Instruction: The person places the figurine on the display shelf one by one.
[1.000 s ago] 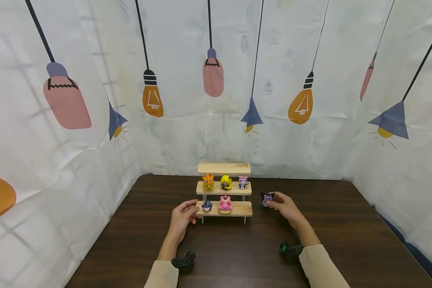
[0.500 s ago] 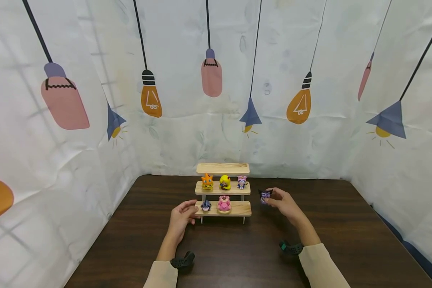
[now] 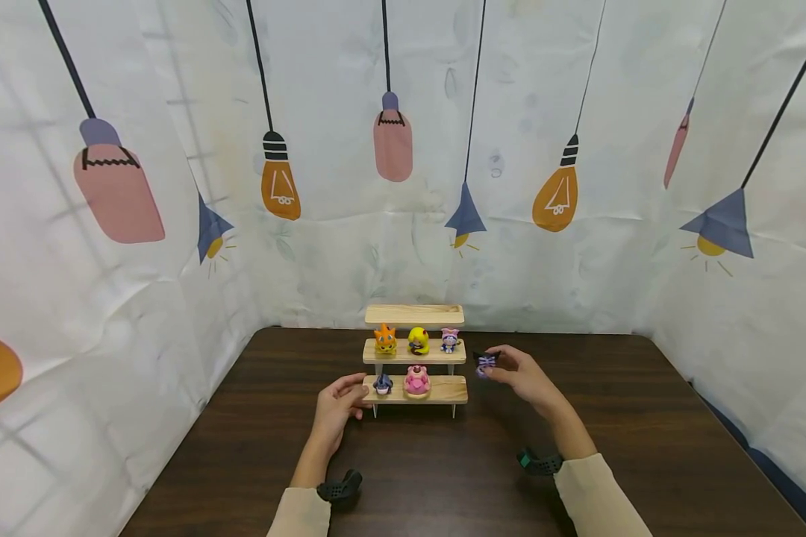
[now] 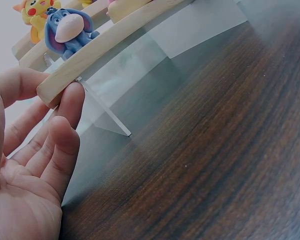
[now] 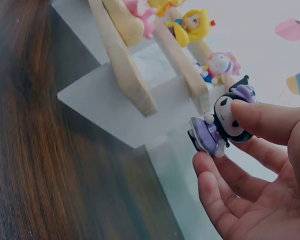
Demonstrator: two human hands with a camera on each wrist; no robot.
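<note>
A three-tier wooden display stand with clear legs stands at the table's far side. My left hand pinches the left end of its lowest board, beside a blue donkey figurine. A pink figurine sits at the middle of that board. Orange-hooded, yellow-haired and pink-capped figurines stand on the middle board. My right hand holds a black-and-purple figurine between thumb and fingers, just right of the stand and apart from it.
The dark wooden table spreads in front of the stand and to both sides. A white curtain printed with lamps hangs behind and along the sides. Each wrist wears a dark strapped device.
My right hand has moved a little left and slightly up with the black-and-purple figurine, closer to the stand. My left hand has kept its grip on the lowest board.
</note>
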